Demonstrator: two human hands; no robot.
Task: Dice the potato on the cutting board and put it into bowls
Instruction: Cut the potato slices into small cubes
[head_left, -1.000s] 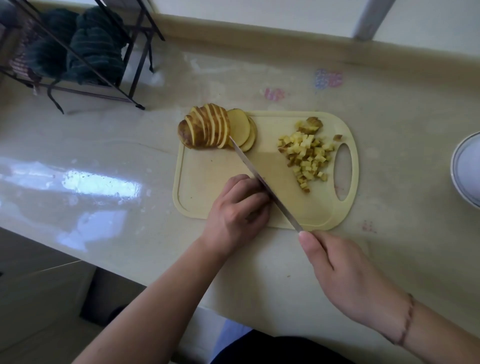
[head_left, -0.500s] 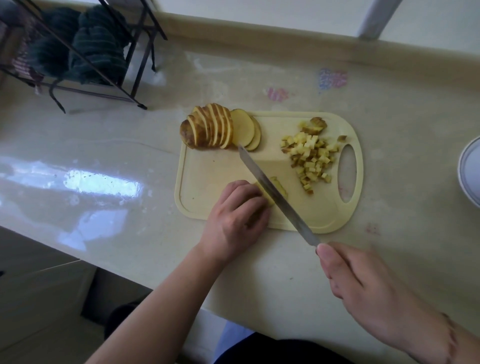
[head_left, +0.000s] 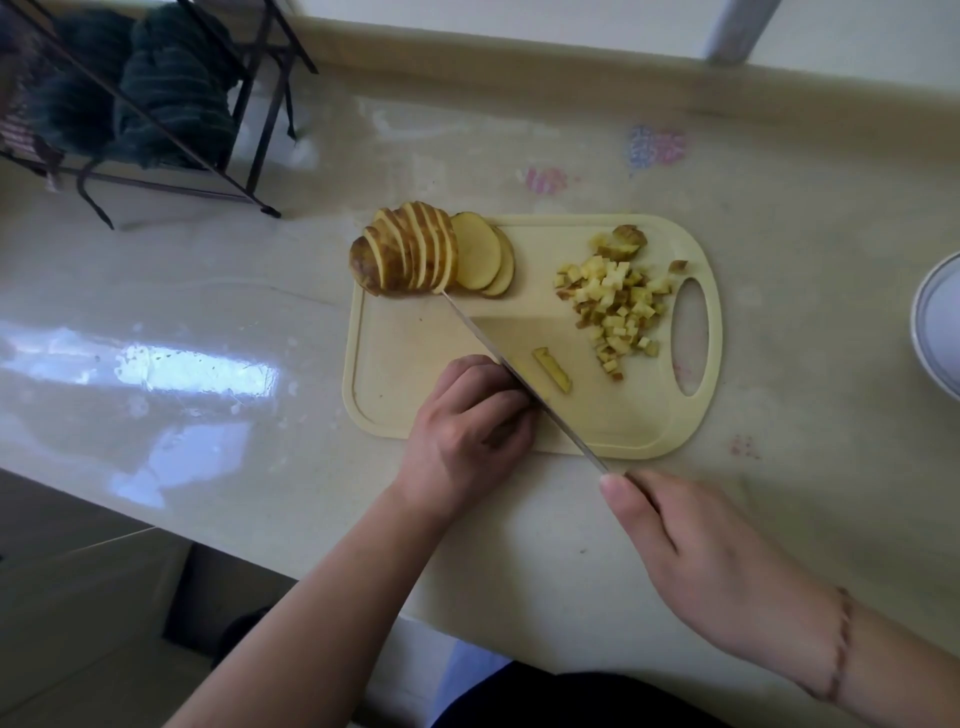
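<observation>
Gripping the knife (head_left: 519, 374) by its handle, the right hand (head_left: 717, 566) sits nearest, off the near edge of the cutting board (head_left: 623, 415), its fingers curled round the grip with the thumb laid along the top. Half a second ago the blade was raised and further right; it now lies down across the board, its tip reaching almost to the sliced potato (head_left: 410, 254), and one cut strip (head_left: 553, 369) lies freed just right of the blade. The left hand (head_left: 467, 421) has stayed at the board's near edge, fingers curled and pressed together over a potato piece that is mostly hidden beneath them, knuckles against the blade's left side. Farther in, a pile of diced potato (head_left: 615, 306) sits beside the handle hole at the board's right end, with open board between it and the strip. The sliced potato fans out at the far left corner, its end overhanging the board's rim. A white bowl (head_left: 935, 322) is cut off by the right frame edge, well apart from the board. Bare desk (head_left: 208, 322) stretches left; a dark wire rack (head_left: 156, 104) with cloths stands at the far left.
</observation>
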